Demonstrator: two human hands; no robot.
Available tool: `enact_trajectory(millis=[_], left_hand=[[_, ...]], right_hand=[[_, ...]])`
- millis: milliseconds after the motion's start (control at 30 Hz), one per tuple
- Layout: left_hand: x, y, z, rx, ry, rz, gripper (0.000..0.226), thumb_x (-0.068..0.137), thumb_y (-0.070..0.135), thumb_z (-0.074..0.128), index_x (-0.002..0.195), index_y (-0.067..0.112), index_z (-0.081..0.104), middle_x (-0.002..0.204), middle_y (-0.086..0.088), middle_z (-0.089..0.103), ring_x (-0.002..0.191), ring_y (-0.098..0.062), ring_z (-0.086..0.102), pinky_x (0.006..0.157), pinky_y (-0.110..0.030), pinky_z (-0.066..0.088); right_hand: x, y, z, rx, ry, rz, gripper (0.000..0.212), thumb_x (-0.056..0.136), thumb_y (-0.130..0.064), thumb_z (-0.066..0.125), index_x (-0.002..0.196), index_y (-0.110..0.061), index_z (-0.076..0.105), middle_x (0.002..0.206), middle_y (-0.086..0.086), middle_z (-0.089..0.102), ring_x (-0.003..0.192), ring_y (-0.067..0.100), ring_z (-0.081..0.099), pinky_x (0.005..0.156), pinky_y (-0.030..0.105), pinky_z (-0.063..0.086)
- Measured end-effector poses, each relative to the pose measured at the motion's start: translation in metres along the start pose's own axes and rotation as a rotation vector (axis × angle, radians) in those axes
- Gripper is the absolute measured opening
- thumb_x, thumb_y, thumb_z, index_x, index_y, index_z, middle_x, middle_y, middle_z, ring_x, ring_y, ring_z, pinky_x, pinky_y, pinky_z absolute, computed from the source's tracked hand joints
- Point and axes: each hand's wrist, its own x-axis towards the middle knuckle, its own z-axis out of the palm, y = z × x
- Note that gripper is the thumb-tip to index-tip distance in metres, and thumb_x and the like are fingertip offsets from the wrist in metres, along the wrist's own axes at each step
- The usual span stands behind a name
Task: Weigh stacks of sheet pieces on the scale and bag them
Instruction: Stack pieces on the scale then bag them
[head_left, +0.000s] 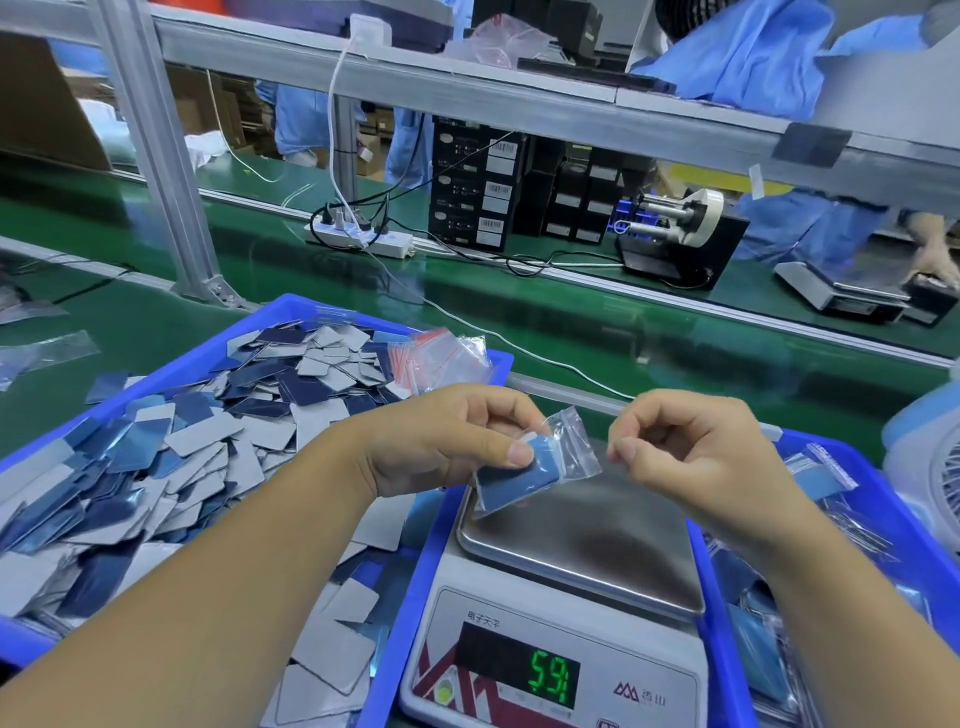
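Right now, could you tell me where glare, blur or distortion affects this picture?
Head view: the wide lens bends the shelf rail and the belt edge; overhead light glares on the green belt; the scale pan reflects dully; the display blurs.

Two bare hands are in view, the left hand (457, 441) and the right hand (691, 457). One clear zip bag (566, 447) with one blue stack of sheet pieces (524, 480) is between them. One electronic scale (561, 613) stands below. Two blue trays flank it: the left tray (291, 306) with loose sheet pieces (171, 452) too many to count, and the right tray (883, 499). One bundle of empty zip bags (447, 356) lies in the left tray. One power strip (363, 239) lies beyond the conveyor.
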Motion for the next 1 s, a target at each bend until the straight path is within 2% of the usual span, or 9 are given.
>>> enact_trajectory(millis=[67, 133, 233, 333, 467, 533, 700, 933, 1000], left_hand=[[0.0, -0.001, 0.0, 0.009, 0.026, 0.021, 0.019, 0.079, 0.002, 0.063, 0.095, 0.013, 0.064, 0.084, -0.003, 0.072, 0.074, -0.012, 0.068, 0.068, -0.021, 0.055], [0.003, -0.002, 0.0, 0.022, 0.075, 0.053, 0.02, 0.078, 0.003, 0.066, 0.095, 0.014, 0.064, 0.085, -0.004, 0.07, 0.074, -0.012, 0.065, 0.064, -0.018, 0.051], [0.007, -0.005, 0.001, 0.071, 0.125, 0.082, 0.022, 0.077, 0.004, 0.068, 0.094, 0.017, 0.061, 0.085, -0.003, 0.066, 0.072, -0.012, 0.057, 0.059, -0.017, 0.043], [0.009, -0.006, 0.002, 0.189, 0.144, 0.096, 0.023, 0.076, 0.006, 0.069, 0.092, 0.017, 0.056, 0.077, 0.001, 0.058, 0.064, -0.009, 0.049, 0.057, -0.021, 0.037], [0.011, -0.009, 0.005, 0.232, 0.163, 0.157, 0.03, 0.076, -0.002, 0.07, 0.096, 0.013, 0.054, 0.077, 0.006, 0.057, 0.066, -0.008, 0.052, 0.061, -0.021, 0.045], [0.011, -0.01, 0.006, 0.239, 0.154, 0.176, 0.03, 0.08, -0.006, 0.069, 0.096, 0.014, 0.055, 0.075, 0.012, 0.061, 0.067, -0.004, 0.056, 0.062, -0.017, 0.047], [0.013, -0.011, 0.007, 0.252, 0.189, 0.17, 0.029, 0.075, 0.002, 0.073, 0.094, 0.018, 0.059, 0.082, 0.005, 0.064, 0.071, -0.01, 0.059, 0.065, -0.02, 0.051], [0.013, -0.01, 0.007, 0.22, 0.231, 0.188, 0.016, 0.079, 0.012, 0.071, 0.09, 0.021, 0.064, 0.081, 0.007, 0.067, 0.07, -0.007, 0.06, 0.066, -0.022, 0.052], [0.014, -0.01, 0.007, 0.202, 0.298, 0.224, 0.01, 0.078, 0.015, 0.072, 0.082, 0.023, 0.069, 0.087, -0.002, 0.068, 0.073, -0.009, 0.062, 0.07, -0.025, 0.054]], right_hand=[[0.001, 0.002, -0.002, -0.014, 0.06, -0.028, 0.012, 0.076, -0.011, 0.063, 0.07, -0.02, 0.067, 0.068, 0.002, 0.068, 0.059, 0.007, 0.057, 0.059, 0.018, 0.046], [0.001, 0.004, 0.001, 0.061, 0.025, -0.018, 0.004, 0.08, -0.026, 0.066, 0.081, -0.023, 0.066, 0.073, 0.005, 0.067, 0.061, 0.012, 0.057, 0.061, 0.023, 0.049], [0.002, 0.01, 0.013, 0.089, -0.047, 0.021, 0.019, 0.076, -0.038, 0.07, 0.092, -0.031, 0.063, 0.078, -0.006, 0.064, 0.068, 0.011, 0.056, 0.065, 0.026, 0.05], [0.004, 0.014, 0.023, 0.028, 0.02, -0.006, 0.021, 0.078, -0.027, 0.073, 0.092, -0.036, 0.061, 0.079, -0.011, 0.064, 0.07, 0.009, 0.057, 0.066, 0.025, 0.049], [0.004, 0.015, 0.025, 0.074, 0.093, -0.033, 0.03, 0.08, -0.014, 0.068, 0.098, -0.038, 0.061, 0.079, -0.009, 0.064, 0.07, 0.011, 0.057, 0.065, 0.025, 0.047], [0.004, 0.015, 0.026, 0.055, 0.101, -0.035, 0.032, 0.08, -0.014, 0.067, 0.098, -0.039, 0.06, 0.079, -0.008, 0.064, 0.07, 0.012, 0.056, 0.065, 0.027, 0.046], [0.005, 0.015, 0.027, 0.016, 0.151, -0.015, 0.026, 0.082, -0.019, 0.066, 0.099, -0.038, 0.06, 0.081, -0.006, 0.065, 0.07, 0.016, 0.058, 0.065, 0.032, 0.047], [0.005, 0.016, 0.026, -0.02, 0.212, -0.029, 0.026, 0.08, -0.02, 0.067, 0.096, -0.04, 0.061, 0.079, -0.005, 0.066, 0.066, 0.012, 0.057, 0.061, 0.025, 0.046], [0.005, 0.016, 0.025, -0.031, 0.229, -0.034, 0.027, 0.08, -0.02, 0.068, 0.095, -0.042, 0.062, 0.078, -0.007, 0.066, 0.065, 0.008, 0.056, 0.061, 0.022, 0.046]])
